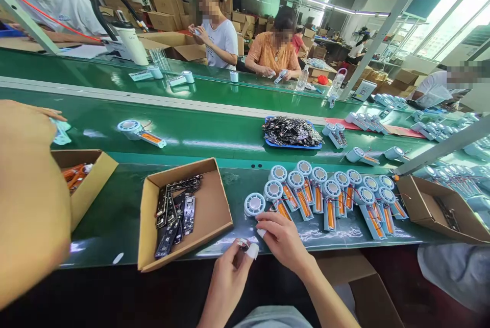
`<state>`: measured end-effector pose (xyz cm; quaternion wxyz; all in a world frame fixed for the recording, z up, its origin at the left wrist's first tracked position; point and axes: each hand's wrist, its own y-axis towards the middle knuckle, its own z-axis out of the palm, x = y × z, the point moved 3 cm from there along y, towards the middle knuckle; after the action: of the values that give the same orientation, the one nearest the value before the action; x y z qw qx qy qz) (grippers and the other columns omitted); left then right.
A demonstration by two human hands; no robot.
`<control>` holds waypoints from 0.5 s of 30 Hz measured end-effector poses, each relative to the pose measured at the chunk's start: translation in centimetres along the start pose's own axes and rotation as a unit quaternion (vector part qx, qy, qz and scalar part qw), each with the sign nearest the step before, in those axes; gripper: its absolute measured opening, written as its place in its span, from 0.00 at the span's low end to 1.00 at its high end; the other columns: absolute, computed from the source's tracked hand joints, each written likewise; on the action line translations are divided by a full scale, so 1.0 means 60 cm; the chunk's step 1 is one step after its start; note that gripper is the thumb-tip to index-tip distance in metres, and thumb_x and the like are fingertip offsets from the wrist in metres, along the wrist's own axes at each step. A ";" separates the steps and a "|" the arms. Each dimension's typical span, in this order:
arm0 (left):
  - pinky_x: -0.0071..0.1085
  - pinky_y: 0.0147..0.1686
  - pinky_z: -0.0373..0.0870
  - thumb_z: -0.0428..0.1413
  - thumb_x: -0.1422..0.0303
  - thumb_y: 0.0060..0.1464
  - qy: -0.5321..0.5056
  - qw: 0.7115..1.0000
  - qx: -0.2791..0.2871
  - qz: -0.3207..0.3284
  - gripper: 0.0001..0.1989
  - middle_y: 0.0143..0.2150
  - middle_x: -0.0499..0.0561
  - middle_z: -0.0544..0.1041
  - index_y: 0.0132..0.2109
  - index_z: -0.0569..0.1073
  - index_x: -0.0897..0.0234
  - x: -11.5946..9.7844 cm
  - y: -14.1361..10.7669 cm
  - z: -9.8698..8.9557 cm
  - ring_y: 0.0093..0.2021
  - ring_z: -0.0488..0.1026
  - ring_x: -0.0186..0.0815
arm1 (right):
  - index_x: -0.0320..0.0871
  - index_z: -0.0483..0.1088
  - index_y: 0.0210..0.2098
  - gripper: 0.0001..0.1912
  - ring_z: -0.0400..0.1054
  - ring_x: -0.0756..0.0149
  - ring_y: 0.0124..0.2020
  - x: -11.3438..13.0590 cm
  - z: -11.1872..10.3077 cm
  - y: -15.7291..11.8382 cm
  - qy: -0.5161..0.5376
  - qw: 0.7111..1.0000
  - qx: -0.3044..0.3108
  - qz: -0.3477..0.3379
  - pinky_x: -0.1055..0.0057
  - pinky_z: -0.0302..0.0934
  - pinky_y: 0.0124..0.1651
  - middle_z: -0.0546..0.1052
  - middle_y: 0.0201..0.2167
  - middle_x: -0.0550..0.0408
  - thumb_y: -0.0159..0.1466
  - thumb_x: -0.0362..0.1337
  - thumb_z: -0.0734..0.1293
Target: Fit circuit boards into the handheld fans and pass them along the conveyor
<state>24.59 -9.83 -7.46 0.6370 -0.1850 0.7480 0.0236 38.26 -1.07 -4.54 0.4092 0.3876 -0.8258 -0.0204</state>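
Observation:
Near the bench's front edge, my left hand is closed in a pinch, with a white cover on one fingertip. A small, partly hidden thing with a dark and shiny edge shows between its fingers; its kind is unclear. Just to the right, my right hand has its fingers curled together beside the lower rim of a light blue handheld fan body. Its lower part is hidden by the hand, and what the fingers grip cannot be made out. Several similar fan bodies with orange-covered handles and thin wires lie to the right.
A cardboard box of dark circuit boards stands left of my hands. Another person's arm crosses the left foreground beside a box of orange parts. Beyond are a blue tray of small boards, a lone fan body and co-workers.

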 end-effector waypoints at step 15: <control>0.39 0.43 0.75 0.46 0.58 0.55 0.055 0.996 -0.064 -0.012 0.17 0.39 0.56 0.81 0.44 0.74 0.61 -0.007 0.001 0.002 0.40 0.78 0.45 | 0.45 0.74 0.46 0.15 0.77 0.62 0.47 0.020 0.011 -0.010 -0.011 0.997 0.064 0.045 0.70 0.70 0.49 0.81 0.47 0.51 0.66 0.25 0.61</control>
<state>24.71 -9.62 -7.07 0.5816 -0.2358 0.7767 0.0534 37.74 -2.47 -4.42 0.3748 0.3751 -0.8465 0.0466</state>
